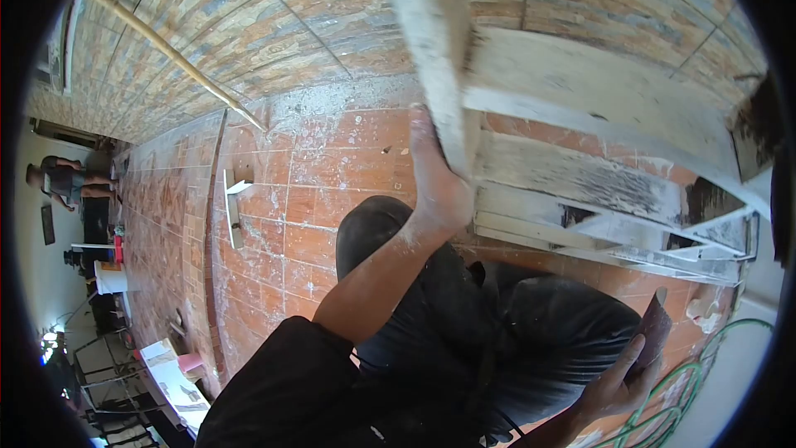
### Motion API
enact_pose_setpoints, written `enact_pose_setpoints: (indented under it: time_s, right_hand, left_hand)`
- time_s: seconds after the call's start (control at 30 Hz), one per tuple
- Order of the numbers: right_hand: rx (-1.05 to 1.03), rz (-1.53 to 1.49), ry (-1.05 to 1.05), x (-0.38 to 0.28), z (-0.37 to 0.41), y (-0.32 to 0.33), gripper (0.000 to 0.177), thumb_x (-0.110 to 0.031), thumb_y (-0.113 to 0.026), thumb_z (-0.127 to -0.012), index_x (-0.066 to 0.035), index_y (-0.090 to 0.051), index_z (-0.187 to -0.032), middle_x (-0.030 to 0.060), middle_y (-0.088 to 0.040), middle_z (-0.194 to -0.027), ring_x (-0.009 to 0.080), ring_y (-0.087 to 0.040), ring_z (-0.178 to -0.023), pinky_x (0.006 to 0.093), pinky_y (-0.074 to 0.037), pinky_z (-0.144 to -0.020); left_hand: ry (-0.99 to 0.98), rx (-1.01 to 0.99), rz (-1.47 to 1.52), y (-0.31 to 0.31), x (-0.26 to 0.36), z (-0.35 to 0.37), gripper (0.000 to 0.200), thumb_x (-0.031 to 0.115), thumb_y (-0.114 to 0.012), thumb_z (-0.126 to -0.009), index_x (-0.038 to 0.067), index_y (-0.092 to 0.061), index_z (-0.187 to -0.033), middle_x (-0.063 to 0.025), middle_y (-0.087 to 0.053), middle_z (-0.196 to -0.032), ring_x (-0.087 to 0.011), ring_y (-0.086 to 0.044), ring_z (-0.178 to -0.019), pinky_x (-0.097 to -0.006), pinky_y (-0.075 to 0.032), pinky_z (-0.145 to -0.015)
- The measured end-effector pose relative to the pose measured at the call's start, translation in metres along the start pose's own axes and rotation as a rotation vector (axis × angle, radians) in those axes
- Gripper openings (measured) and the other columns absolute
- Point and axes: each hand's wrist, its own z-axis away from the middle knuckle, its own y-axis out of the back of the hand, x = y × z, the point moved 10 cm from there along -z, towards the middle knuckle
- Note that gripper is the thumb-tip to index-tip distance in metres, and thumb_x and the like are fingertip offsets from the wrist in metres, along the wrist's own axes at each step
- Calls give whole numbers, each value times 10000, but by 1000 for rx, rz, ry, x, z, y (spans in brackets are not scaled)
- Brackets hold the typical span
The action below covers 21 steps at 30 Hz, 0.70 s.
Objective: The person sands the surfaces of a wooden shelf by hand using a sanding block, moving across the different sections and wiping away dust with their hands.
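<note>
My left hand (pixel 438 187) is wrapped against the lower edge of a whitish, dusty wooden post (pixel 435 58), its thumb on the near side and its other fingers hidden behind the wood. The post joins a pale wooden frame (pixel 605 75) with slats and dark worn patches. At the lower right, my right hand (pixel 618 386) grips a curved brownish sheet (pixel 655 328) between thumb and fingers, beside my knee and apart from the frame.
Tiled floor (pixel 323 174) with white dust holds a small white wooden piece (pixel 232 207). A bamboo pole (pixel 166 46) leans on the stone-patterned wall. Green hose (pixel 663 402) coils at lower right. A person (pixel 75 182) stands far left, near a white bucket (pixel 109 278).
</note>
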Motion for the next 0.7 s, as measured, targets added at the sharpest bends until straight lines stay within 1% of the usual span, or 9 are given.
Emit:
enact_pose_setpoints:
  time_s: [0.03,0.17,0.3,0.43,0.53,0.6,0.67,0.7]
  right_hand:
    - [-9,42,-12,0,0,-3,317,-64,-469,-962,195,-507,-1140,294,-585,-1179,317,-624,-1012,385,-489,-910]
    - [73,-100,49,-13,4,-12,305,-64,-500,-957,179,-527,-1139,264,-608,-1142,284,-628,-998,369,-499,-891]
    - [133,-200,66,-20,7,-12,294,-64,-531,-952,163,-547,-1138,235,-631,-1104,251,-633,-984,352,-509,-872]
    - [39,-117,233,-45,1,-22,291,-69,-524,-958,176,-545,-1112,254,-626,-1078,268,-641,-971,350,-527,-870]
    - [13,14,200,-58,-10,-30,274,-14,-493,-952,176,-533,-1145,257,-616,-1112,288,-631,-1007,366,-512,-902]
    - [-67,0,425,-106,-22,-51,320,0,-382,-937,191,-501,-1164,312,-591,-1149,378,-593,-1085,415,-480,-931]
    - [-145,-18,577,-145,-30,-68,332,94,-430,-913,133,-517,-1231,216,-614,-1176,309,-593,-1096,394,-456,-969]
    - [-194,-8,647,-159,-29,-81,333,98,-438,-899,115,-538,-1217,199,-622,-1169,306,-593,-1105,402,-444,-982]
  left_hand:
    - [11,-7,7,-3,-1,1,510,359,-434,-963,6,-271,-1292,-132,-409,-1186,-207,-429,-1067,-380,-370,-920]
    - [28,-24,23,-14,4,1,484,369,-409,-967,7,-291,-1265,-126,-424,-1146,-197,-432,-1032,-369,-371,-898]
    - [35,-39,14,-18,5,2,463,380,-384,-971,9,-310,-1238,-121,-439,-1106,-187,-435,-997,-359,-372,-875]
    - [38,-50,21,-21,8,2,448,390,-359,-976,10,-330,-1210,-115,-454,-1066,-177,-438,-962,-349,-372,-852]
    - [42,-55,25,-22,8,2,441,398,-341,-979,11,-344,-1190,-110,-465,-1036,-169,-440,-936,-341,-373,-835]
    - [44,-58,29,-24,9,2,438,403,-328,-982,12,-354,-1176,-107,-473,-1016,-164,-441,-918,-336,-373,-824]
    - [48,-57,19,-24,8,2,437,409,-316,-984,13,-364,-1163,-104,-480,-997,-159,-443,-901,-331,-373,-813]
    - [46,-60,17,-25,9,1,438,411,-309,-985,13,-369,-1156,-103,-484,-987,-157,-443,-892,-328,-374,-807]
